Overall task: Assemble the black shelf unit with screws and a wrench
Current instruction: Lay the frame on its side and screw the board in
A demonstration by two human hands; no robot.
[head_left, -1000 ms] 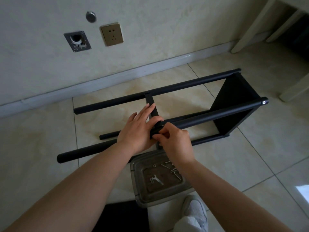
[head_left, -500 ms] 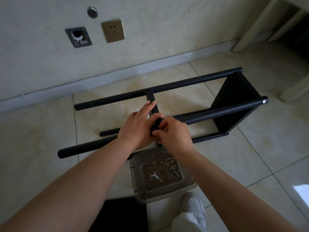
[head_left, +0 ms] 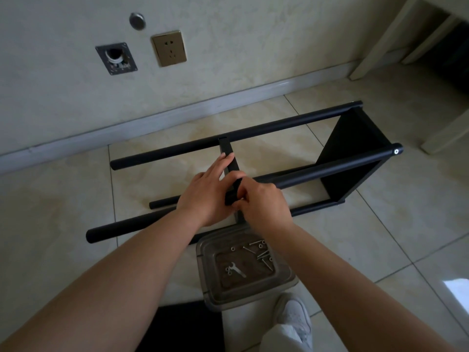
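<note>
The black shelf unit [head_left: 279,123] lies on its side on the tiled floor, four round poles running left to right and a black panel [head_left: 355,153] fixed at the right end. A middle shelf board [head_left: 226,148] stands on edge between the poles. My left hand [head_left: 205,191] grips this board and the near upper pole [head_left: 330,170] where they meet. My right hand [head_left: 264,201] pinches at the same joint; what its fingertips hold is hidden. A small silver wrench [head_left: 236,269] and several screws [head_left: 261,252] lie in a clear plastic tray [head_left: 205,275] below my hands.
The wall with a socket [head_left: 169,48] and a metal plate with a hole [head_left: 116,58] runs behind the unit. White furniture legs [head_left: 375,39] stand at the top right. A black board [head_left: 182,326] lies by my shoe [head_left: 294,318] at the bottom.
My right hand has moved closer to my left hand and now presses against the joint. My left hand stays on the board and pole.
</note>
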